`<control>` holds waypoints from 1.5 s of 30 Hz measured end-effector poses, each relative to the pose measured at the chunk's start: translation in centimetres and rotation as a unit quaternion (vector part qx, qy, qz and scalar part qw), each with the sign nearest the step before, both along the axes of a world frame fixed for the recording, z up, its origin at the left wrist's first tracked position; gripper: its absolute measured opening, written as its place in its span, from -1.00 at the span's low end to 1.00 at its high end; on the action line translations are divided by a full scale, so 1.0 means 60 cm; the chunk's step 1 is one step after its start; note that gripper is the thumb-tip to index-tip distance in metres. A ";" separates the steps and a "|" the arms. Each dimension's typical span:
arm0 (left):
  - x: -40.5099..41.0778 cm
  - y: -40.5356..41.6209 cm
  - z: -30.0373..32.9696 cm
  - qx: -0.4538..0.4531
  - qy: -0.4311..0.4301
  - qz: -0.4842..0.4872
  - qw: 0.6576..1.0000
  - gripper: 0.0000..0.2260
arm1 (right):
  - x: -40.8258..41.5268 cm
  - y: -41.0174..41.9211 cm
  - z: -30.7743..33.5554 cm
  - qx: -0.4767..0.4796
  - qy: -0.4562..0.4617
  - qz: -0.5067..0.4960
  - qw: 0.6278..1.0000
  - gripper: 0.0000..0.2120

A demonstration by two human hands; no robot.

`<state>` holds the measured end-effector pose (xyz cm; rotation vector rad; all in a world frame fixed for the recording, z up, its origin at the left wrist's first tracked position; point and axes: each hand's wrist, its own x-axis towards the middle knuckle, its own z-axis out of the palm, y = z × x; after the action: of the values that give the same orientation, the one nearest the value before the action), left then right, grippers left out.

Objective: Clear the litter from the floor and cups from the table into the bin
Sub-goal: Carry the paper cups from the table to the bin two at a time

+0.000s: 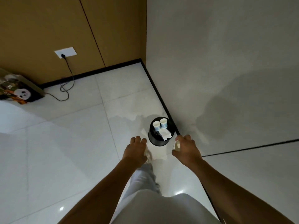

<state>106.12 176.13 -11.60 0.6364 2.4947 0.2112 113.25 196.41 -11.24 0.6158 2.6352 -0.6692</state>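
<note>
Box (19,91) w/ a panda print is sitting far left on the floor (64,143), against the brown wall. Black cord (68,78) is hanging from a white socket (65,52) just right of it and looping onto the tiles. Left hand (135,149) is reaching fwd, fingers curled downward; a pale thing is showing at the fingertips, but whether it's gripping anything can't be told. Black bin (153,139) is standing by the baseboard, between and just beyond both hands, w/ two blue-and-white cups (160,123) and crumpled white paper (165,135) inside. Right hand (186,147) is gripping a pale cup (176,145), held beside the bin's right edge.
</note>
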 end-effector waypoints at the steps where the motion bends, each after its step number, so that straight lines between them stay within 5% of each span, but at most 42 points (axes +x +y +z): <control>1: -0.026 0.012 -0.010 0.002 -0.002 0.011 1.000 -0.48 | -0.031 0.013 -0.008 -0.002 -0.005 0.004 1.000 -0.54; 13: -0.277 0.139 -0.111 0.010 -0.069 0.101 0.992 -0.48 | -0.299 0.143 -0.095 -0.022 -0.077 0.033 0.996 -0.56; 24: -0.390 0.229 -0.342 0.050 -0.097 0.249 0.962 -0.37 | -0.468 0.206 -0.344 -0.028 -0.127 0.121 0.984 -0.52; 36: -0.422 0.305 -0.619 0.058 -0.100 0.296 0.948 -0.40 | -0.544 0.248 -0.641 -0.029 -0.142 0.196 0.970 -0.54; 45: -0.421 0.360 -0.736 0.010 -0.148 0.290 0.945 -0.38 | -0.546 0.266 -0.763 -0.047 -0.126 0.264 0.955 -0.47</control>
<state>80.86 197.72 -55.73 -0.1396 2.3177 0.5090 80.51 212.40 -57.02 -0.0435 2.3551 -0.5038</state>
